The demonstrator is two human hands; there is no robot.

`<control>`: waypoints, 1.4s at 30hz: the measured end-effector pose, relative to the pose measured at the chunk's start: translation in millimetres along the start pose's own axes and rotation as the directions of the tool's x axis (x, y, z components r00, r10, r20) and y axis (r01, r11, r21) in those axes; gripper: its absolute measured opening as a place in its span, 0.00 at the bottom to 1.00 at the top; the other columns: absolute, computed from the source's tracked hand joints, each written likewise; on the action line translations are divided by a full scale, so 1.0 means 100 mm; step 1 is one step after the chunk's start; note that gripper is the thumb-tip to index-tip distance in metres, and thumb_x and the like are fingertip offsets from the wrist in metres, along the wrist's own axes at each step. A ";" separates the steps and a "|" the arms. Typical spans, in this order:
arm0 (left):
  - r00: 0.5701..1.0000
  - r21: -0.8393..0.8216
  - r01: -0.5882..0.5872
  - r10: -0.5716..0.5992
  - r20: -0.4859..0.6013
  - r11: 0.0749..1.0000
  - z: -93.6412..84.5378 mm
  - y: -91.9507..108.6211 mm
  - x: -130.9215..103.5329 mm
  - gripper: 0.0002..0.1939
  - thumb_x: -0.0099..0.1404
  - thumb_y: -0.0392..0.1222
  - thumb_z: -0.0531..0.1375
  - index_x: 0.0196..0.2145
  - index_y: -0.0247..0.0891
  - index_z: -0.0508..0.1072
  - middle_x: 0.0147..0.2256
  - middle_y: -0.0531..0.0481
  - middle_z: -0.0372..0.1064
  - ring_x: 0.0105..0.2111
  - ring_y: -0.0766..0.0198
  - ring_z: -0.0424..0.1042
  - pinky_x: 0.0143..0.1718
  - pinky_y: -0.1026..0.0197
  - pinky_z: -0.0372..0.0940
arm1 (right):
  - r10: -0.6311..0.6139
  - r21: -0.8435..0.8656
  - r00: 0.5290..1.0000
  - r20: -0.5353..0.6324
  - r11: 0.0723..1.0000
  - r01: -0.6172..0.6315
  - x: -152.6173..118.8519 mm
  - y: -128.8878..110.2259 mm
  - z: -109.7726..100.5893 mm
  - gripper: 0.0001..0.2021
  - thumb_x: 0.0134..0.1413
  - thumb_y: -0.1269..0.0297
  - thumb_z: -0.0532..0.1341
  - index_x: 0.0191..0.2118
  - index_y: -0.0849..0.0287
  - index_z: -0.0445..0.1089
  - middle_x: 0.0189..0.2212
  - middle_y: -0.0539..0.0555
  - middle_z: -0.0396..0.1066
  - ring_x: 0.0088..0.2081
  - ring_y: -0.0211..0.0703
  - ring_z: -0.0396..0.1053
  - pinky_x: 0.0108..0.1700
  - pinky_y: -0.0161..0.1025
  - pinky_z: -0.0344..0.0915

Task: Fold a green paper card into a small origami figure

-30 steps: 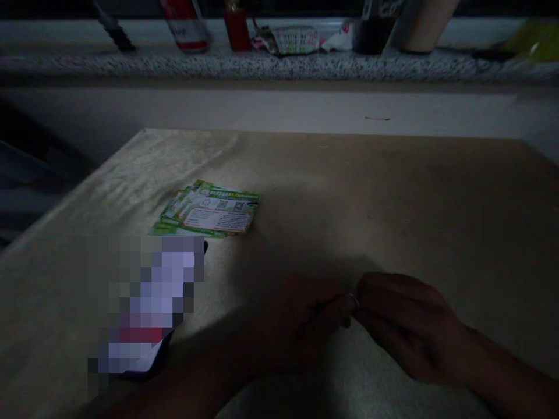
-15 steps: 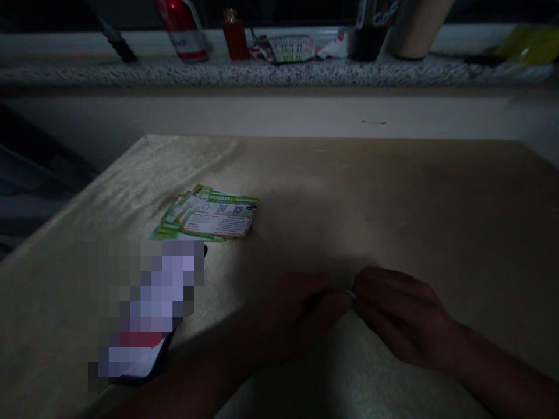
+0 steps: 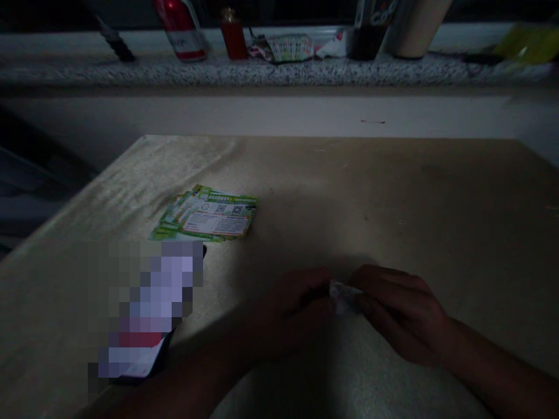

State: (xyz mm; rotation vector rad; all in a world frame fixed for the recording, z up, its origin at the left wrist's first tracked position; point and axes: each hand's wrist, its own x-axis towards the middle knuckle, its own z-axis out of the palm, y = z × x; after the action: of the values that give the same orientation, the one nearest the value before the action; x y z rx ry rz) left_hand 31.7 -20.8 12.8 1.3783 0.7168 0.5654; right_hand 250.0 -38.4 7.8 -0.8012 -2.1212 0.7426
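Between my two hands is a small pale piece (image 3: 345, 295), like folded paper, with faint markings too dark to read. The fingertips of my left hand (image 3: 301, 311) pinch its left edge. My right hand (image 3: 402, 311) has its thumb and fingers closed on the right end. Both hands are low over the table (image 3: 437, 203), right of the middle, and the left one is in deep shadow. A fanned stack of green and white printed cards (image 3: 213, 215) lies to the left, beyond my left forearm.
A phone with a blurred, lit screen (image 3: 161, 297) lies left of my left forearm. On the speckled sill (image 3: 244, 73) stand a red can (image 3: 181, 29), a small red bottle (image 3: 233, 38), crumpled wrappers (image 3: 290, 48), a dark bottle (image 3: 371, 35) and a beige cylinder (image 3: 419, 29).
The fingertips have moved slightly apart, and much more of the pale piece shows between them. The cards and the phone lie where they were.
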 end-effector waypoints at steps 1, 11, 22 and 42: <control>1.000 0.065 -0.011 0.012 -0.002 0.998 0.00 0.00 0.00 0.12 0.70 0.44 0.57 0.31 0.36 0.66 0.25 0.57 0.54 0.27 0.68 0.54 0.27 0.64 0.50 | 0.010 0.005 1.000 0.010 1.000 -0.010 -0.01 0.00 0.00 0.07 0.64 0.76 0.55 0.37 0.62 0.68 0.26 0.54 0.67 0.27 0.39 0.64 0.28 0.38 0.58; 0.989 0.237 -0.131 0.110 0.098 0.963 0.03 0.04 -0.01 0.16 0.74 0.45 0.53 0.29 0.35 0.66 0.25 0.56 0.57 0.26 0.69 0.58 0.28 0.65 0.53 | 0.188 0.351 0.934 0.305 0.889 -0.294 -0.01 -0.01 -0.03 0.09 0.63 0.69 0.54 0.30 0.59 0.64 0.22 0.45 0.56 0.23 0.34 0.55 0.27 0.34 0.54; 0.989 -0.056 0.025 -0.016 0.148 0.998 -0.03 0.04 -0.01 0.15 0.71 0.47 0.59 0.31 0.34 0.73 0.25 0.56 0.60 0.26 0.69 0.57 0.28 0.66 0.54 | 0.209 0.471 0.902 0.377 0.795 -0.381 -0.02 -0.04 -0.06 0.13 0.69 0.63 0.57 0.32 0.63 0.69 0.23 0.47 0.59 0.26 0.34 0.58 0.28 0.32 0.56; 0.998 0.121 0.012 -0.004 -0.067 0.993 0.00 0.01 0.01 0.14 0.71 0.49 0.59 0.42 0.34 0.73 0.32 0.51 0.69 0.31 0.66 0.66 0.32 0.64 0.62 | 0.436 0.488 0.803 0.407 0.640 -0.594 -0.10 0.07 -0.08 0.19 0.68 0.53 0.58 0.31 0.63 0.70 0.22 0.48 0.61 0.24 0.33 0.56 0.24 0.33 0.53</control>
State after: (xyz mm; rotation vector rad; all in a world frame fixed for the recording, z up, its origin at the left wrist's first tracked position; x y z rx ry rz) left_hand 32.9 -19.9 13.6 1.4735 0.8214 0.5712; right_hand 263.6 -39.6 2.8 -0.9992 -1.6620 1.8143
